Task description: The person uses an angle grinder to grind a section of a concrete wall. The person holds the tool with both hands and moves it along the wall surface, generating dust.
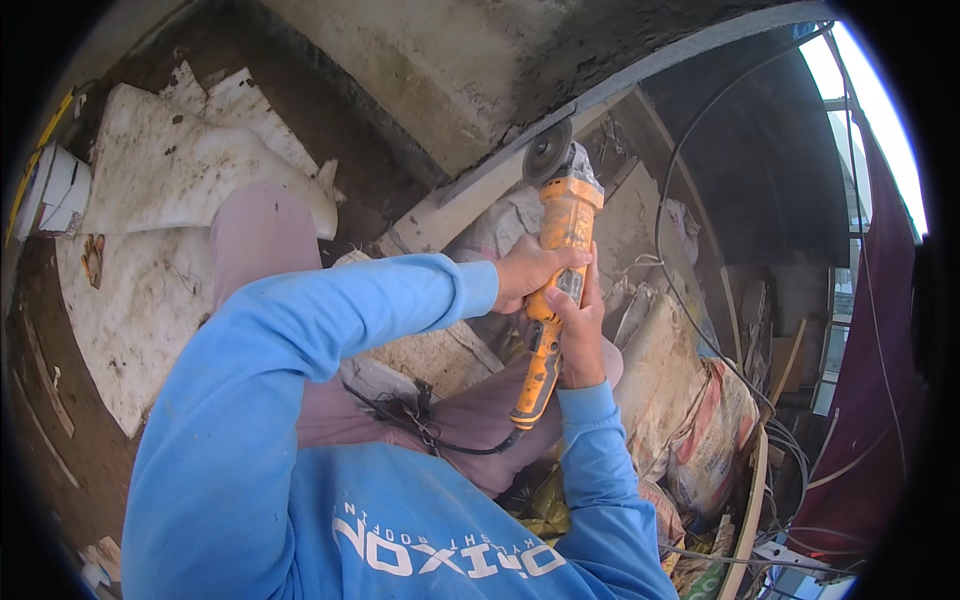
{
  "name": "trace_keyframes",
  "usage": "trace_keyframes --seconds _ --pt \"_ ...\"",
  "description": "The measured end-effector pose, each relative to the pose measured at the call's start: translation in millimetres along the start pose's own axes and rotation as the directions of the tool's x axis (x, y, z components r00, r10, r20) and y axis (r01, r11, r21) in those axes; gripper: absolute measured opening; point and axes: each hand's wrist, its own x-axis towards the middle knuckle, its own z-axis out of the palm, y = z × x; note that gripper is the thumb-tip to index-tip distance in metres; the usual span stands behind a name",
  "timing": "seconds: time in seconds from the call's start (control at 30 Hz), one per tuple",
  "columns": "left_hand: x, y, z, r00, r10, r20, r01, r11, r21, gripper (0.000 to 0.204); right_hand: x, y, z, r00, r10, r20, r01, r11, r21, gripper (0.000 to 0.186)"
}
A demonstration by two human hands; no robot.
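Note:
An orange-and-black angle grinder is in both my hands, its head pointing away from me. My left hand closes round the body from the left. On the right side my right hand grips lower, at the start of the handle, its thumb on top. The dark round disc sits beside the long pale edge of the concrete slab; whether the two touch I cannot tell. From the handle's rear end, a black cord curves left across my lap.
Dirty white sheets lie on the left, with a white bucket beyond. Stained sacks are heaped at right. A loose black cable hangs down there, near a wooden strip and a dark red cloth.

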Motion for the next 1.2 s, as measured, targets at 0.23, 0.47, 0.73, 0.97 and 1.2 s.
trace_keyframes --seconds 0.23,0.47,0.73,0.97,1.2 --pt "2 -8 -5 1.000 -0.020 -0.010 0.020 0.999 0.028 0.059 -3 1 0 0.999 0.041 0.008 -0.041 0.999 0.004 0.103" --pt "3 -12 -11 0.998 -0.067 0.006 0.067 0.998 0.006 0.059 0 18 -8 0.999 0.007 0.031 -0.006 0.999 -0.052 0.098" --pt "-1 -18 -12 0.995 -0.088 -0.043 0.088 0.996 0.007 0.061 -2 16 -3 0.999 0.044 0.029 -0.042 0.997 -0.065 0.095" --pt "-5 -17 -12 0.986 -0.145 -0.085 0.143 0.989 -0.022 0.062 -2 16 -3 0.997 0.075 0.030 -0.072 0.994 -0.083 0.093" --pt "-1 -23 -16 0.983 -0.161 -0.088 0.157 0.987 -0.042 0.065 -5 8 4 0.990 0.140 0.025 -0.138 0.988 -0.062 0.093"
